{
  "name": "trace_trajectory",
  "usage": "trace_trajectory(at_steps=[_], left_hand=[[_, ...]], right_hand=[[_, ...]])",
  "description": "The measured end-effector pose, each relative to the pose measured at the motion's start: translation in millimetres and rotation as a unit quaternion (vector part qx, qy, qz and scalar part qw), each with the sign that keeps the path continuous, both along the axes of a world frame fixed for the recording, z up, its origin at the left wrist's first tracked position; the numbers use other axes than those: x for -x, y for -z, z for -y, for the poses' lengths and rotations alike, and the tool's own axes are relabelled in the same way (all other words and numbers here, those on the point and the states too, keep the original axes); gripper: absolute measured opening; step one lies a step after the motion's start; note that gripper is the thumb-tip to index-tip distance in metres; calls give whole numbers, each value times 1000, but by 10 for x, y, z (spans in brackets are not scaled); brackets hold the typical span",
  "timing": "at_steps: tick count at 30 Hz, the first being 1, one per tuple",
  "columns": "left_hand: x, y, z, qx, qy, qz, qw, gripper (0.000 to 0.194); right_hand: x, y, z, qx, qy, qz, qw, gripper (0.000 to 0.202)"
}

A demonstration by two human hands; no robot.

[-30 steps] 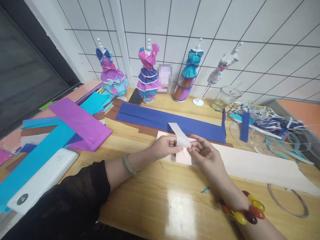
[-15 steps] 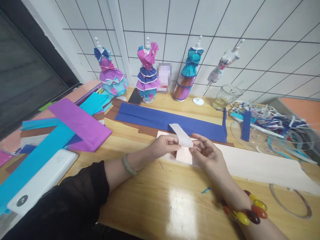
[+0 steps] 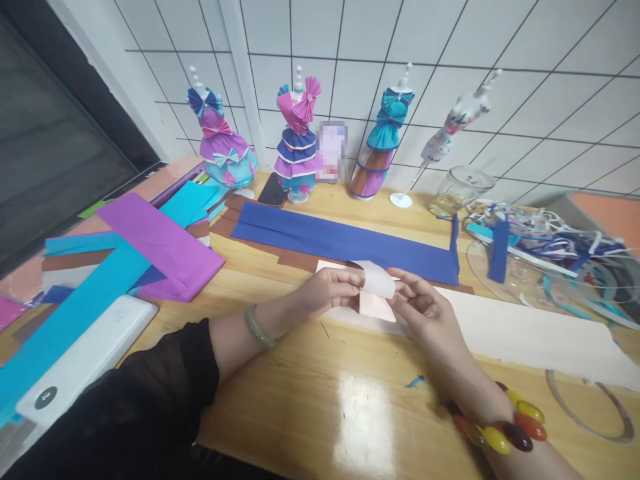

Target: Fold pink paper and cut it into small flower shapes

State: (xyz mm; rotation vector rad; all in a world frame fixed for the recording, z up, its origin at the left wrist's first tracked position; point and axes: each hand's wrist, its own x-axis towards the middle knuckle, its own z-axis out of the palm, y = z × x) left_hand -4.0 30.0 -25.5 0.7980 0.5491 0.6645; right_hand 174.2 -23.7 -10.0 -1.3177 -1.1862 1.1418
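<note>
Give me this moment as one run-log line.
left hand: holds pale strip, left edge | right hand: holds its right edge | strip: bent over, above pale sheet | beyond: blue sheet

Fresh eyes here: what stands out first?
Three small mannequins in bright dresses stand along the tiled wall, a fourth without a skirt at their right. Centre front, left hand and right hand hold a pale strip. At left, a purple piece crosses a turquoise strip.
</note>
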Motion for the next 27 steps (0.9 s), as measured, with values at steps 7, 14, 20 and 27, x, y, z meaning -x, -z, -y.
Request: trace_trajectory(at_steps=[7, 14, 20, 27], left_hand=[[16, 13, -34, -17, 9, 22, 1000, 25], [22, -8, -14, -45, 27, 5, 999, 33], [12, -7, 20, -101, 47, -66, 992, 36], [-46, 42, 27, -152, 4, -63, 986, 36]], right_hand=[[-30, 31, -5, -12, -24, -22, 999, 39], [8, 56, -30, -47, -65, -52, 995, 50], [23, -13, -35, -34, -11, -16, 999, 51], [44, 30, -34, -38, -17, -18, 999, 52]])
